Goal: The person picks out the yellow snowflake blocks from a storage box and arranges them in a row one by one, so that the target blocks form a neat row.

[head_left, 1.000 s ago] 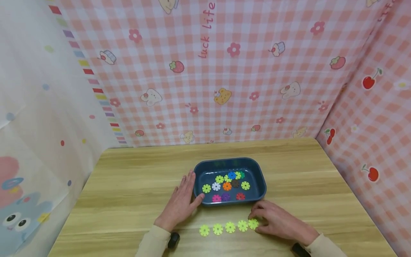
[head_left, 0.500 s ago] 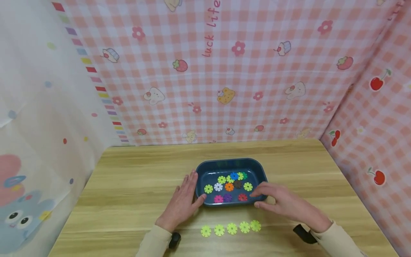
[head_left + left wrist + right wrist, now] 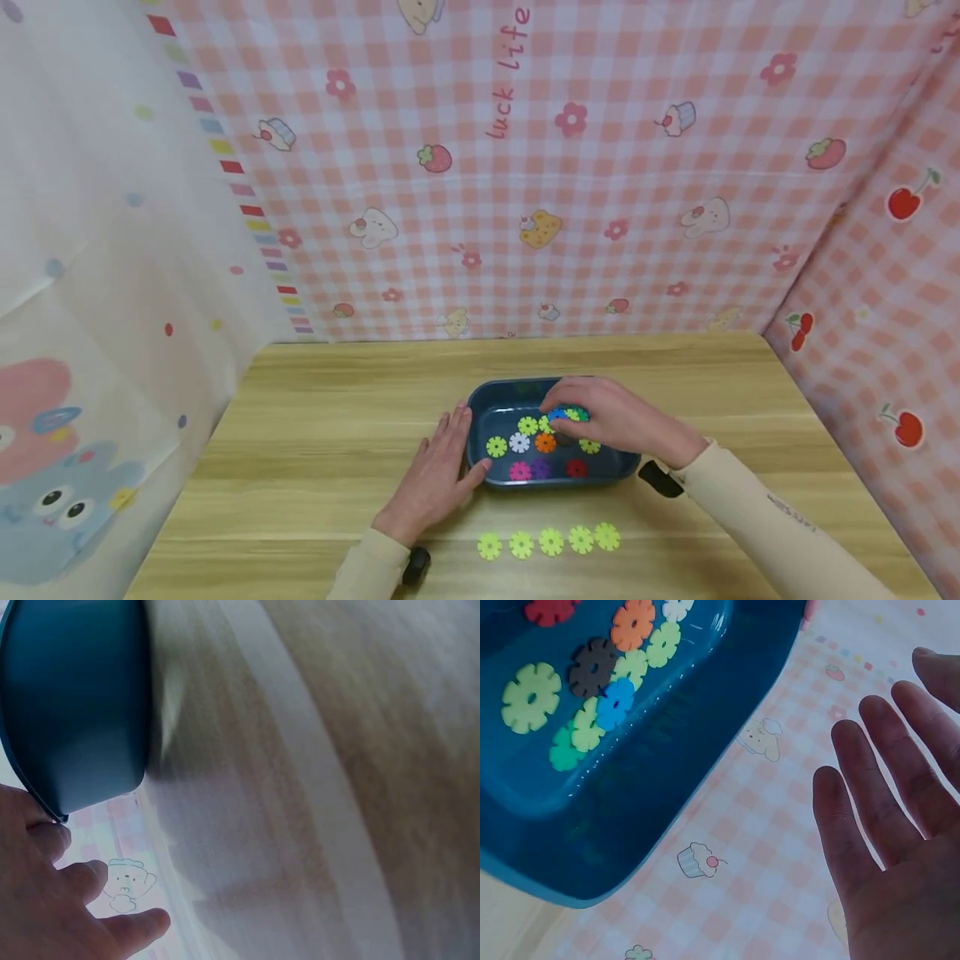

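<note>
A dark blue tray stands on the table with several flower-shaped plastic discs inside. My left hand lies along the tray's left side, its fingers straight and its thumb at the front rim. My right hand is over the tray's right part. Its thumb and index finger are near the blue disc, apart from each other, and no disc is visibly held. The right wrist view shows its fingers extended. Inside the tray are also an orange disc, a white disc and a yellow-green disc.
In front of the tray lies a row of yellow-green discs, the two rightmost close together. The wooden table meets a pink checked cloth at the back. White and checked cloths hang at the sides.
My right hand has moved from the right end of the disc row, over the tray's front rim, into the tray's back right area. The left hand stays at the tray's side.
</note>
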The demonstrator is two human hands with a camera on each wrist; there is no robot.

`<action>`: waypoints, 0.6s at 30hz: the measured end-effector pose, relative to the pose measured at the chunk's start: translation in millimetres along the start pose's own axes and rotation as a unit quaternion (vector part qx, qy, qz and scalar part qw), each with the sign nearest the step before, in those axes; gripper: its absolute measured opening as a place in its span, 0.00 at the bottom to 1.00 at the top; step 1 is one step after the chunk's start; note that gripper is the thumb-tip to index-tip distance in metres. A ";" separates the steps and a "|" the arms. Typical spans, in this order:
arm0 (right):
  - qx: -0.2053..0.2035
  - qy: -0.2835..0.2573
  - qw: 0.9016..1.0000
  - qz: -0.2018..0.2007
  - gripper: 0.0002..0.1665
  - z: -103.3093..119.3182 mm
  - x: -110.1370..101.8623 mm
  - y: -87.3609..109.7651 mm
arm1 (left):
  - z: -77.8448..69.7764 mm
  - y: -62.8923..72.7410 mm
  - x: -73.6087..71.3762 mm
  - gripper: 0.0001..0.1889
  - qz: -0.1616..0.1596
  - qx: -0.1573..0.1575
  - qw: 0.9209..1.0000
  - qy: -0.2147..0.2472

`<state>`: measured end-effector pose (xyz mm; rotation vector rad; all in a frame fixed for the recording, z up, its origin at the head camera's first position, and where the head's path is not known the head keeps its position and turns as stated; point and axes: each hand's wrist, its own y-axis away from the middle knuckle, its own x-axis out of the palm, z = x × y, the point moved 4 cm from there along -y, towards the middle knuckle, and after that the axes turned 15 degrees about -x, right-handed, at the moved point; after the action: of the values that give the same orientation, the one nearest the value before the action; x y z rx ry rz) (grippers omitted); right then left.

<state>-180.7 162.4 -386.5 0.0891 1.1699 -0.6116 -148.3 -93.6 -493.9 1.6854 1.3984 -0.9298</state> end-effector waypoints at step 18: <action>-0.016 0.005 0.997 0.072 0.16 -23.1 26.9 -51.0 | 1.5 -1.6 0.4 0.43 -0.005 0.006 1.000 -0.008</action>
<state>-218.4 117.6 -407.2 0.1488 1.1705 -0.4660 -149.9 -94.6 -495.1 1.6776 1.3945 -0.9575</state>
